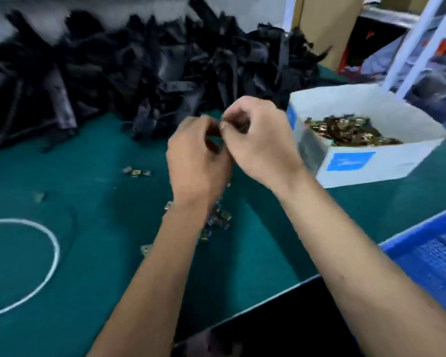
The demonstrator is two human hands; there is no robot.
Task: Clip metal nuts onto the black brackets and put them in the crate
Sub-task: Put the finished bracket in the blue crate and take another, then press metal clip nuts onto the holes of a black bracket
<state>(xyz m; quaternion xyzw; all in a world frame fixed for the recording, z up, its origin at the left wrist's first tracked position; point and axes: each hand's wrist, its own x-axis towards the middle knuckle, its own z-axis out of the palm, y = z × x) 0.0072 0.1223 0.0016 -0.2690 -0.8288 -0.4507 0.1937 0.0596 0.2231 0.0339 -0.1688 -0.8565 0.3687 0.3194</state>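
Both bare hands meet above the dark green felt-covered table (88, 253), fingers curled inward and knuckles up. The left hand (198, 161) and the right hand (255, 140) press their fingertips together around something small and dark held between them; the blur and the curled fingers hide it, so I cannot tell whether it is a bracket, a nut, or both. The grip of each hand is tight and closed around that small piece.

Just beyond the meeting fingers, on the far side of the table, lies the big heap of black plastic brackets (144, 68), tumbled over one another. To the right of the grip, near the right wrist, stands the white cardboard box with blue labels (355, 163), and inside it a mound of brass-coloured metal clip nuts (350, 132). Under the left forearm, below the grip, a scatter of loose metal nuts (219, 217) lies on the felt, and a few more nuts (137, 172) sit to the left of the grip. Well to the lower right, at the table's edge, is the blue plastic crate (435, 253). Far left and nearer than the hands, a thin white ring (54, 251) lies flat on the felt.
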